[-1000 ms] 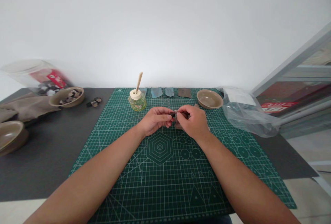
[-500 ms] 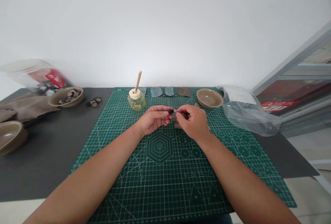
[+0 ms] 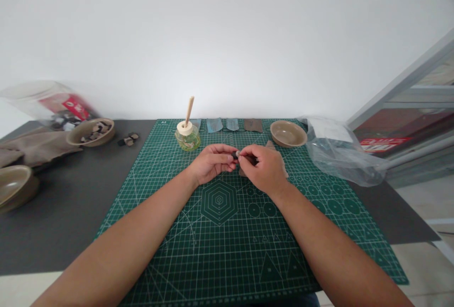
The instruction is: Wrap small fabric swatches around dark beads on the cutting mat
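My left hand (image 3: 214,162) pinches a small dark piece (image 3: 234,155) between thumb and fingers above the green cutting mat (image 3: 184,259). The fingertips of my right hand (image 3: 264,165) are closed at the right end of that piece, where a small pale spot shows. What exactly they grip is too small to make out. Something dark sits under the curled fingers of the right hand, mostly hidden. A brown cloth piece (image 3: 270,144) lies on the mat beneath and behind the right hand, which covers much of it.
A glass jar (image 3: 187,141) with a wooden stick stands behind my left hand. Flat blue-grey pieces (image 3: 214,125) and a brown piece (image 3: 253,125) line the back edge. A bowl (image 3: 288,140) and clear plastic bag (image 3: 336,151) are right; a filled bowl (image 3: 106,136) is left.
My fingertips have drawn closer together, with the right hand shifted slightly left. Less of the small dark piece shows between them.
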Demonstrator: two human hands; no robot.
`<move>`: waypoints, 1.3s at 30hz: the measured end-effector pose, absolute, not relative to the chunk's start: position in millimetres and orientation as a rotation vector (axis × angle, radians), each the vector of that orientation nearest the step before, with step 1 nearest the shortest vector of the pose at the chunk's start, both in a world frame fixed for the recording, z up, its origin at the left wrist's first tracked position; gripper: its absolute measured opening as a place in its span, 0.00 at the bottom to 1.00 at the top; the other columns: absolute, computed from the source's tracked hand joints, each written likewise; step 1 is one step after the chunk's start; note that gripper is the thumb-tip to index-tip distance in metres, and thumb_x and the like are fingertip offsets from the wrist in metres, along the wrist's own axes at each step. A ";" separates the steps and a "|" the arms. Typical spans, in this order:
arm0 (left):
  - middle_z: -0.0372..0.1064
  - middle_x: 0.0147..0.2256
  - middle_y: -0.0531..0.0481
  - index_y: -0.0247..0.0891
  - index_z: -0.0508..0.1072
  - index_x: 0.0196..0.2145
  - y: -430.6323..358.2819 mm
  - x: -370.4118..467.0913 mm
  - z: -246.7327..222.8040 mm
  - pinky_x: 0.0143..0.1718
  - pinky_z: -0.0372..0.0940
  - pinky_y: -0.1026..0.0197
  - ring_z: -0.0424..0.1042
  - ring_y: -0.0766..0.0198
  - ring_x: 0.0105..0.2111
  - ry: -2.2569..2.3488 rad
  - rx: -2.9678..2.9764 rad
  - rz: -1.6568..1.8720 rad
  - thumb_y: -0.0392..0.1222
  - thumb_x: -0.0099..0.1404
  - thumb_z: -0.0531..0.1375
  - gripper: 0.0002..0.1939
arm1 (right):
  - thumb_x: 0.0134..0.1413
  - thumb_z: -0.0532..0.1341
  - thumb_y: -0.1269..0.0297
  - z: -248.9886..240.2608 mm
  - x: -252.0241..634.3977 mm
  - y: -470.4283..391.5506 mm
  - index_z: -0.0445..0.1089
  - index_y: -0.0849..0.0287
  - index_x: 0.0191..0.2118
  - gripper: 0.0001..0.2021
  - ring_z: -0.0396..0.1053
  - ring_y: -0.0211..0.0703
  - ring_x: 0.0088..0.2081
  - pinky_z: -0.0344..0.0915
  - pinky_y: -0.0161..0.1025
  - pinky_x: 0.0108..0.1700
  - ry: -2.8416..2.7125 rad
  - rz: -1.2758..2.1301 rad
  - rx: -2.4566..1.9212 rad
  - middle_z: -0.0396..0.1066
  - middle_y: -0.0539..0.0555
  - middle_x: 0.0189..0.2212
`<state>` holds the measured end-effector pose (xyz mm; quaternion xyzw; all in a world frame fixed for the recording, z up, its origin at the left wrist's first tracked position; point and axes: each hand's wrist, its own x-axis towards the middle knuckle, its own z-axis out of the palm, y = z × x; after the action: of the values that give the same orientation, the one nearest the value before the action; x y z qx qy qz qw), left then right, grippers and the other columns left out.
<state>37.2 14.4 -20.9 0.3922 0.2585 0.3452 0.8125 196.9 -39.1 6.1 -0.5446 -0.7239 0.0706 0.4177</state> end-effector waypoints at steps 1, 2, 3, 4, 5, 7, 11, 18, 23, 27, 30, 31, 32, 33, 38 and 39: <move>0.73 0.25 0.47 0.29 0.73 0.34 14.5 37.2 -21.1 0.25 0.69 0.68 0.72 0.68 0.22 0.545 0.842 0.738 0.28 0.47 0.65 0.13 | 0.46 0.58 0.71 6.2 196.8 -38.9 0.71 0.58 0.28 0.05 0.68 0.37 0.25 0.62 0.34 0.31 -1.819 0.174 -1.368 0.73 0.49 0.24; 0.73 0.25 0.48 0.30 0.73 0.33 14.4 37.2 -21.3 0.25 0.69 0.68 0.72 0.68 0.22 0.538 0.846 0.738 0.27 0.47 0.65 0.13 | 0.46 0.58 0.71 6.3 196.8 -38.7 0.71 0.58 0.28 0.05 0.68 0.37 0.25 0.62 0.34 0.31 -1.819 0.173 -1.370 0.73 0.49 0.23; 0.73 0.25 0.49 0.30 0.72 0.33 14.3 37.2 -21.3 0.25 0.68 0.68 0.72 0.68 0.22 0.530 0.850 0.736 0.27 0.46 0.65 0.13 | 0.46 0.58 0.71 6.3 196.8 -38.5 0.71 0.58 0.28 0.05 0.68 0.37 0.25 0.62 0.34 0.31 -1.819 0.173 -1.374 0.73 0.49 0.23; 0.72 0.25 0.49 0.30 0.71 0.32 14.1 37.3 -21.2 0.25 0.68 0.68 0.72 0.68 0.22 0.520 0.855 0.732 0.27 0.46 0.65 0.13 | 0.46 0.58 0.71 6.3 196.8 -38.4 0.71 0.58 0.28 0.05 0.68 0.37 0.25 0.62 0.34 0.31 -1.820 0.176 -1.378 0.72 0.49 0.23; 0.72 0.25 0.50 0.31 0.70 0.32 13.9 37.4 -21.1 0.24 0.68 0.68 0.72 0.67 0.22 0.511 0.860 0.726 0.27 0.45 0.65 0.14 | 0.46 0.58 0.71 6.2 196.9 -38.3 0.71 0.58 0.28 0.05 0.68 0.37 0.25 0.62 0.34 0.31 -1.820 0.180 -1.382 0.73 0.49 0.23; 0.71 0.24 0.51 0.32 0.68 0.32 13.5 37.7 -20.6 0.24 0.68 0.68 0.72 0.67 0.22 0.497 0.869 0.713 0.27 0.45 0.66 0.15 | 0.46 0.58 0.71 6.1 197.1 -38.2 0.71 0.58 0.28 0.05 0.68 0.38 0.25 0.62 0.34 0.31 -1.819 0.186 -1.389 0.73 0.49 0.24; 0.71 0.24 0.51 0.32 0.66 0.32 12.9 38.1 -19.7 0.23 0.68 0.68 0.72 0.67 0.22 0.498 0.885 0.687 0.27 0.45 0.66 0.16 | 0.46 0.58 0.71 6.3 197.0 -38.6 0.71 0.58 0.27 0.05 0.67 0.37 0.25 0.62 0.34 0.31 -1.816 0.174 -1.400 0.73 0.50 0.23; 0.73 0.24 0.49 0.31 0.66 0.34 11.7 37.4 -18.8 0.23 0.69 0.68 0.73 0.66 0.22 0.517 0.927 0.650 0.27 0.46 0.65 0.17 | 0.45 0.59 0.72 7.0 195.3 -39.0 0.71 0.58 0.27 0.05 0.67 0.36 0.24 0.61 0.33 0.30 -1.821 0.183 -1.402 0.73 0.49 0.22; 0.72 0.23 0.49 0.30 0.66 0.35 10.7 37.5 -18.9 0.23 0.69 0.68 0.73 0.66 0.21 0.522 0.948 0.640 0.28 0.47 0.65 0.16 | 0.44 0.59 0.72 7.3 195.4 -39.6 0.71 0.58 0.26 0.05 0.67 0.36 0.23 0.62 0.33 0.30 -1.832 0.180 -1.380 0.73 0.49 0.22; 0.72 0.23 0.49 0.30 0.66 0.34 10.5 38.0 -18.6 0.22 0.69 0.69 0.73 0.66 0.21 0.543 0.960 0.644 0.29 0.47 0.66 0.16 | 0.43 0.59 0.73 7.9 195.5 -39.5 0.71 0.59 0.26 0.05 0.69 0.37 0.26 0.62 0.33 0.31 -1.882 0.216 -1.279 0.73 0.49 0.23; 0.72 0.22 0.49 0.30 0.66 0.34 10.6 38.1 -18.8 0.22 0.69 0.69 0.73 0.66 0.21 0.552 0.967 0.646 0.30 0.47 0.67 0.17 | 0.43 0.59 0.73 9.1 196.0 -38.6 0.71 0.59 0.25 0.05 0.68 0.37 0.25 0.62 0.33 0.31 -1.904 0.218 -1.264 0.73 0.49 0.23; 0.72 0.22 0.49 0.30 0.66 0.33 10.7 38.1 -18.9 0.21 0.69 0.69 0.73 0.66 0.21 0.556 0.968 0.646 0.31 0.47 0.67 0.17 | 0.43 0.59 0.73 9.4 196.3 -38.2 0.71 0.59 0.25 0.05 0.68 0.37 0.25 0.62 0.33 0.31 -1.899 0.208 -1.283 0.73 0.49 0.23; 0.72 0.22 0.49 0.31 0.65 0.33 10.7 38.0 -19.1 0.21 0.69 0.69 0.73 0.65 0.20 0.561 0.968 0.646 0.31 0.47 0.67 0.17 | 0.43 0.59 0.73 9.7 196.7 -37.8 0.71 0.59 0.25 0.05 0.68 0.37 0.24 0.62 0.33 0.30 -1.892 0.198 -1.307 0.73 0.49 0.22; 0.72 0.22 0.49 0.31 0.65 0.33 10.7 37.9 -19.3 0.20 0.69 0.68 0.73 0.65 0.20 0.568 0.967 0.645 0.31 0.47 0.67 0.17 | 0.43 0.59 0.73 9.9 197.2 -37.4 0.71 0.59 0.25 0.05 0.67 0.37 0.24 0.62 0.33 0.30 -1.886 0.192 -1.328 0.72 0.49 0.22; 0.72 0.21 0.49 0.31 0.65 0.32 9.8 38.0 -19.6 0.19 0.68 0.68 0.72 0.65 0.19 0.587 0.959 0.645 0.33 0.45 0.68 0.18 | 0.44 0.58 0.72 8.9 199.2 -36.3 0.71 0.59 0.26 0.05 0.66 0.36 0.23 0.61 0.33 0.29 -1.876 0.216 -1.357 0.72 0.49 0.21; 0.73 0.21 0.49 0.31 0.65 0.32 9.7 38.0 -19.5 0.19 0.68 0.68 0.72 0.66 0.18 0.586 0.958 0.644 0.33 0.45 0.69 0.18 | 0.44 0.58 0.72 8.7 199.4 -36.3 0.71 0.59 0.26 0.05 0.66 0.36 0.23 0.61 0.33 0.29 -1.873 0.218 -1.358 0.71 0.49 0.21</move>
<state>38.0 9.7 -19.5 0.4461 0.2729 0.2999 0.7978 199.4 -36.3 8.7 -0.5361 -0.7396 0.0861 0.3977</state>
